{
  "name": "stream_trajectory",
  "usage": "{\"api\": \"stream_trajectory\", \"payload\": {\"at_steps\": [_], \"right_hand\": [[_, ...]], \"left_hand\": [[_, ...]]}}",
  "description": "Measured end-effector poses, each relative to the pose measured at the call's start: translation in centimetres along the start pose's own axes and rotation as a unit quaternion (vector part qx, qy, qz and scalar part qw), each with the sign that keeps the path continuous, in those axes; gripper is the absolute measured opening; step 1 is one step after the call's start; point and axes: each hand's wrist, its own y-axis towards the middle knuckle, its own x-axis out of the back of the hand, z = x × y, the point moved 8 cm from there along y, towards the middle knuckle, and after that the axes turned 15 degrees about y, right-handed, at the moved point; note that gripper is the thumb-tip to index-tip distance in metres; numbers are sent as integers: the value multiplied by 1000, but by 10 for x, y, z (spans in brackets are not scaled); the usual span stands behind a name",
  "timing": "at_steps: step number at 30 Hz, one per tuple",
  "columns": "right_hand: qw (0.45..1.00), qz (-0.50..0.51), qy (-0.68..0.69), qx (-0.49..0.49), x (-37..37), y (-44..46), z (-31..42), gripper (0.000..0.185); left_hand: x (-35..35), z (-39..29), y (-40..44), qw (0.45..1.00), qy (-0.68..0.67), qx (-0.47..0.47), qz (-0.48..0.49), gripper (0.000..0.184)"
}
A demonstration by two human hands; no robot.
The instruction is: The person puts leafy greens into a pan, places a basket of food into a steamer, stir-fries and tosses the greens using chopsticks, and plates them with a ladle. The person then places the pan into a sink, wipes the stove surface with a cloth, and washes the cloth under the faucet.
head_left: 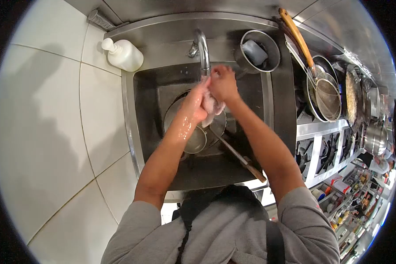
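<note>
My left hand [195, 104], wet with drops up the forearm, is closed around a pale pinkish-white soft thing [210, 105] right below the faucet [202, 48]. Against its other side presses my right hand [225, 84], fingers curled and slightly blurred. Whether the soft thing is a cloth or food I cannot tell; it hangs between both hands. Beneath them in the sink [156, 165] lie a round pan [174, 115], partly hidden, and a smaller round strainer or bowl [195, 141]. A long handle with a wooden end [254, 172] slants toward the sink's front right.
A white pump bottle [126, 56] stands at the back left corner. On the right ledge is a round container [275, 53] with a grey sponge-like block [254, 53] inside. Strainers [328, 99] and pans rest by the stove [325, 149] farther right. A tiled wall [48, 119] borders the left.
</note>
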Motion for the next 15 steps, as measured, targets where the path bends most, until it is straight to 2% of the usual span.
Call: {"api": "stream_trajectory", "payload": {"at_steps": [1, 2, 3, 4, 5, 6, 7, 8, 10, 13, 15], "right_hand": [[958, 95, 218, -163, -8, 6, -26, 55], [834, 183, 416, -313, -26, -4, -36, 61], [818, 200, 425, -332, -37, -22, -14, 76], [850, 180, 392, -302, -38, -35, -8, 68], [907, 228, 254, -245, -33, -44, -5, 67], [939, 270, 109, -182, -30, -49, -3, 66], [957, 257, 41, -127, -25, -46, -5, 60], [967, 241, -26, -72, -23, -43, -9, 53], [965, 203, -158, 42, -21, -35, -8, 41], [948, 199, -247, 10, -1, -10, -22, 38], [938, 216, -270, -24, 7, 4, -29, 40]], "left_hand": [[17, 5, 13, 1000, 17, -3, 21, 30], [19, -9, 11, 1000, 1, -25, 12, 29], [18, -26, 8, 999, -17, -48, 4, 28], [22, -41, 5, 997, -35, -70, -3, 27], [36, -53, 8, 995, -53, -74, 28, 26], [25, -76, -22, 993, -23, -118, -20, 24], [27, -88, -31, 991, -38, -128, -12, 26], [27, -98, -41, 988, -26, -148, 37, 27], [16, -112, -79, 985, -28, -165, -33, 28], [40, -126, -101, 979, -44, -200, 21, 27], [56, -130, -110, 975, -77, -208, 25, 26]]}}
